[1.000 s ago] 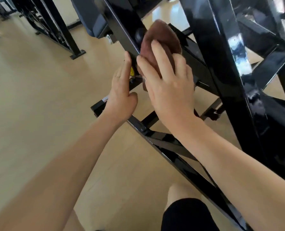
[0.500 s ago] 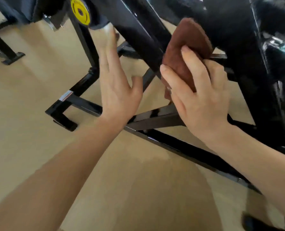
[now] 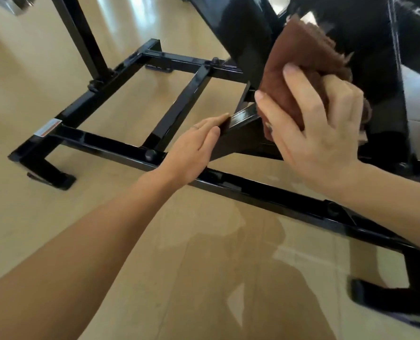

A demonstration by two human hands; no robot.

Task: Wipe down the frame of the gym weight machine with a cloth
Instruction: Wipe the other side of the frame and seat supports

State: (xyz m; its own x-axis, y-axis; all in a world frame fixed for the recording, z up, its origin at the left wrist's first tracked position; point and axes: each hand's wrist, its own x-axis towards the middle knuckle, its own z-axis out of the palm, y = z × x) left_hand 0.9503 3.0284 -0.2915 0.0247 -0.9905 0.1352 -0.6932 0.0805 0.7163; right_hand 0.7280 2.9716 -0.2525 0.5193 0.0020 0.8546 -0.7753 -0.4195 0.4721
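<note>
The black weight machine frame [image 3: 115, 146] spreads across the floor, with a thick sloping beam [image 3: 243, 38] rising at the upper right. My right hand [image 3: 321, 128] presses a brown cloth [image 3: 292, 57] against the lower end of that beam, fingers spread over the cloth and the thumb around its edge. My left hand [image 3: 196, 146] rests with straight fingers against a short angled brace [image 3: 243, 119] just left of the cloth; it holds nothing.
A glossy beige floor [image 3: 56, 217] lies all around. A base rail with a bolt [image 3: 150, 154] runs under both wrists toward a foot [image 3: 395, 298] at the lower right. Another foot [image 3: 52, 173] and a warning sticker [image 3: 48, 127] sit at the left.
Both hands and the view have moved down the sloping beam toward the base. My left hand came off the upper frame and now lies against the low brace.
</note>
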